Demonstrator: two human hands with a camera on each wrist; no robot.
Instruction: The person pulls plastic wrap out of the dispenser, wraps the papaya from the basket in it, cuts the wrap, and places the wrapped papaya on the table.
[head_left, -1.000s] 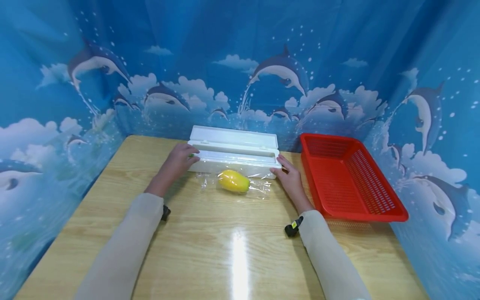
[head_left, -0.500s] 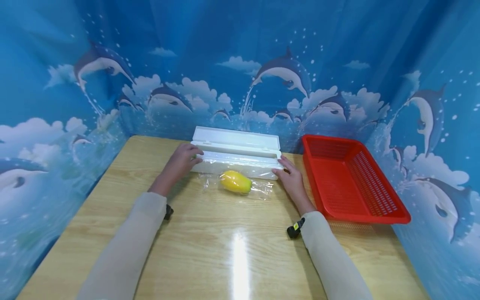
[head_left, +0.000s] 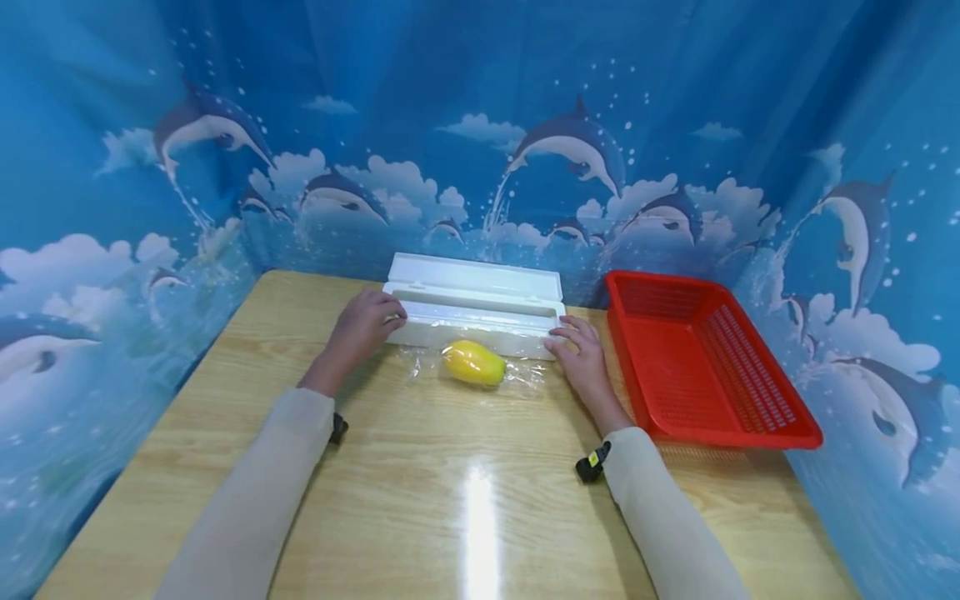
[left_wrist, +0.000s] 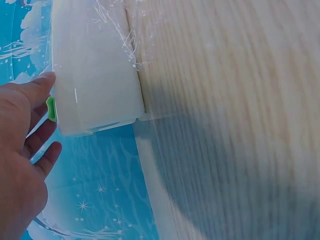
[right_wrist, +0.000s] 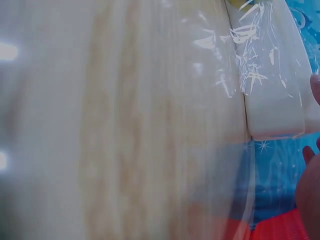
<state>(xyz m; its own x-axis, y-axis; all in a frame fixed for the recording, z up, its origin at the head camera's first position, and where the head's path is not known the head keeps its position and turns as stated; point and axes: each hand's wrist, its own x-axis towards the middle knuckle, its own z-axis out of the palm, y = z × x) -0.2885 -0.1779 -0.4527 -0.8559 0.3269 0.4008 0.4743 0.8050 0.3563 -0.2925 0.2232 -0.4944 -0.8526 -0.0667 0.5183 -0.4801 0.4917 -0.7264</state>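
A long white cling film dispenser lies across the back of the table, its lid raised. In front of it sits a yellow oval fruit with a greenish end, papaya-like, under clear cling film that runs up over the dispenser's front. My left hand is at the dispenser's left end, fingers loosely bent. In the left wrist view a fingertip touches its edge beside a small green tab. My right hand is at the right end, fingers slightly bent; in the right wrist view it is mostly cut off.
A red plastic basket stands on the right side of the wooden table. Blue dolphin-print curtains close in the back and both sides. Black wrist cameras sit at the cuffs.
The head view has shifted slightly. My right fingers have drawn together a little at the dispenser's right end. The green tab, visible by my left fingers earlier, is now hidden in the head view.
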